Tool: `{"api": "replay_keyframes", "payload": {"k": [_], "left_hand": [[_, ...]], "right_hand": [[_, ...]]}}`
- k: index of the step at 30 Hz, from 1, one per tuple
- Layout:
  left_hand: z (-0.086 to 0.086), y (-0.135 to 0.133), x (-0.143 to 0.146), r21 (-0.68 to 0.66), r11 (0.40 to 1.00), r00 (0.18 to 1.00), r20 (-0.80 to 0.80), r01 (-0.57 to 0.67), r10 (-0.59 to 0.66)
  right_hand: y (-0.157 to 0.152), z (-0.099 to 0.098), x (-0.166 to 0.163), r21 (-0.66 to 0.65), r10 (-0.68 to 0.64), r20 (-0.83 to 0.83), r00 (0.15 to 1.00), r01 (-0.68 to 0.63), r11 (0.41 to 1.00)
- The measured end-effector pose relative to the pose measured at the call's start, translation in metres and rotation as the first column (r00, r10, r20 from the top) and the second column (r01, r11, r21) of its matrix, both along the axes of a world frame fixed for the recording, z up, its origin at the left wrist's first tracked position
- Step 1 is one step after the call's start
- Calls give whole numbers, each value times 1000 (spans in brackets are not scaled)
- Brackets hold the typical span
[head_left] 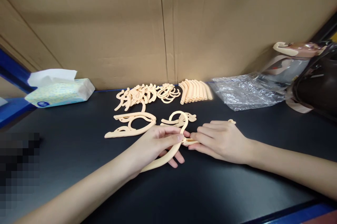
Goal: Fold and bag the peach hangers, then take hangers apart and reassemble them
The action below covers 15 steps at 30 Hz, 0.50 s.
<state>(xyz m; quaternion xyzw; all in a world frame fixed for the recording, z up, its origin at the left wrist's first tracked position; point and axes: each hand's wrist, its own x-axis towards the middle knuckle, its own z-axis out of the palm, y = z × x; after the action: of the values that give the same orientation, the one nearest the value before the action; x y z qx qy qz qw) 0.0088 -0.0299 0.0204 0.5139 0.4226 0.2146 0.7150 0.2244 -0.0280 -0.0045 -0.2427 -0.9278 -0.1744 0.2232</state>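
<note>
A cream plastic folding hanger (163, 161) is held between both hands at the middle of the table, its curved hook (186, 123) pointing up. The fingers and thumb of my left hand (154, 141) pinch it at the joint below the hook, and one arm slants down to the left under that hand. My right hand (225, 141) is closed around the other arm, mostly hidden by the fingers; its small tip shows past the knuckles. Just beyond my left hand lies a folded hanger (123, 133). More cream hanger pieces (190, 117) lie behind the held one.
Toward the back are a heap of curved pieces (140, 94), a pile of hooks (168, 92) and a row of tubular arms (195, 91). A tissue pack (60, 92) stands at left. Clear plastic wrap (247, 92) and a dark bag (316, 83) are at right, before a cardboard wall (118, 24).
</note>
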Motion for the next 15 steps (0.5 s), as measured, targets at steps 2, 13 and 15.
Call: {"api": "replay_keyframes", "payload": {"k": [2, 13, 15], "left_hand": [[0, 0, 1, 16, 1000, 1000, -15, 0, 0], [1, -4, 4, 63, 998, 996, -87, 9, -3], [3, -4, 5, 80, 997, 995, -98, -2, 10]], "right_hand": [[-1, -1, 1, -14, 12, 6, 1000, -12, 1000], [0, -2, 1, -80, 49, -3, 999, -49, 996], [0, -1, 1, -78, 60, -12, 998, -61, 995]]}}
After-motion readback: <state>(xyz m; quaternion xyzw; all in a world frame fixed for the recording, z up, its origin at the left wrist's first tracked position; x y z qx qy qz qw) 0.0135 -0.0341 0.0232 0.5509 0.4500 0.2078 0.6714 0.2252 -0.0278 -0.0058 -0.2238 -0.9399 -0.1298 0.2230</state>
